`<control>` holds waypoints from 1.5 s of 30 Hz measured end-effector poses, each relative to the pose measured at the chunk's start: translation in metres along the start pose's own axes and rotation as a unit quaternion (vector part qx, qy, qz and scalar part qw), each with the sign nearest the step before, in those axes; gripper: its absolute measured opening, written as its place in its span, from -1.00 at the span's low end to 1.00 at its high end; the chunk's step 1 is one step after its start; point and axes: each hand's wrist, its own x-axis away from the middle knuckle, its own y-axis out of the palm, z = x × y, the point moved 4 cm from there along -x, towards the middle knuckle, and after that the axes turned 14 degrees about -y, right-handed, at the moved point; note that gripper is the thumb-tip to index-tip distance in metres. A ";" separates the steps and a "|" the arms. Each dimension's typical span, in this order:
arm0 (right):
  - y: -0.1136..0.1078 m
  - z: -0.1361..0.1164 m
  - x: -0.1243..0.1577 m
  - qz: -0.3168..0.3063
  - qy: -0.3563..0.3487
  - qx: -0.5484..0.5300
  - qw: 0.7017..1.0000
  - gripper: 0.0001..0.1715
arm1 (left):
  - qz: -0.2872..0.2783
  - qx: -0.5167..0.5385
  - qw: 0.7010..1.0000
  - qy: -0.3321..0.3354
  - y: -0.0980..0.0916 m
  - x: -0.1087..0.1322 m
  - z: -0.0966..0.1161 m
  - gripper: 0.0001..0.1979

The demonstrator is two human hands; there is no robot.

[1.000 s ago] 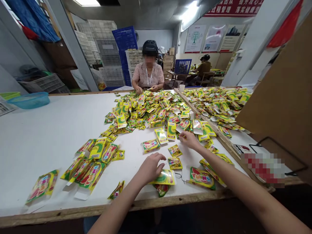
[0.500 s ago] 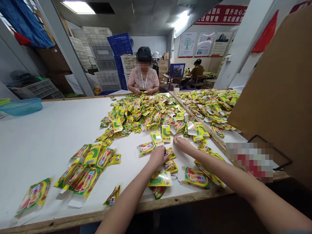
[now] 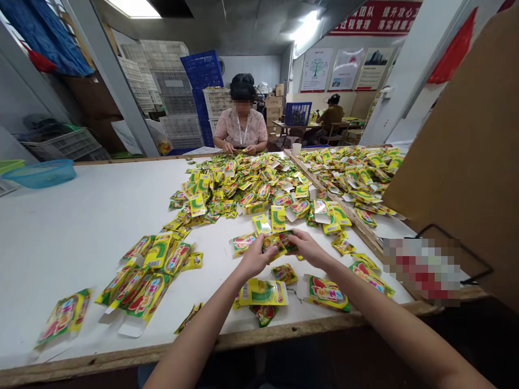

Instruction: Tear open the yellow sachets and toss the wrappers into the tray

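My left hand (image 3: 255, 258) and my right hand (image 3: 307, 248) meet above the white table (image 3: 81, 243), low over its surface. The left fingertips pinch a small yellow foil sachet (image 3: 274, 245). The right fingertips grip a darker green-and-red sachet (image 3: 287, 241) beside it, and the two sachets overlap. A large heap of yellow sachets (image 3: 243, 186) lies beyond my hands. A larger yellow sachet (image 3: 263, 293) lies below my left wrist, and a red-printed one (image 3: 326, 293) lies below my right forearm.
A co-worker (image 3: 241, 129) sits across the table, hands among the sachets. A wooden rail (image 3: 340, 202) separates a second heap (image 3: 348, 170). A blue basin (image 3: 40, 174) stands far left. Stacked plastic crates (image 3: 174, 92) fill the back. A cardboard sheet (image 3: 458, 162) rises at right.
My hands have come together and now hold sachets that lay on the table between them. My view has shifted slightly.
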 end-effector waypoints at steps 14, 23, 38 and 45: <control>0.009 -0.014 0.006 -0.013 0.082 -0.102 0.991 -0.71 | 0.102 -0.274 0.951 -0.099 -0.051 -0.017 -0.039 -0.31; 0.051 -0.027 -0.003 -0.160 0.026 -0.117 0.980 -0.49 | 0.158 -0.139 0.974 0.087 -0.073 0.018 -0.003 -0.47; 0.065 -0.058 -0.007 -0.045 -0.219 -0.008 0.975 -0.75 | 0.309 0.022 0.947 -0.084 -0.096 0.022 -0.033 -0.53; 0.052 -0.064 -0.010 0.149 -0.259 0.058 0.952 -0.75 | 0.253 -0.185 0.950 0.001 -0.064 0.029 -0.026 -0.57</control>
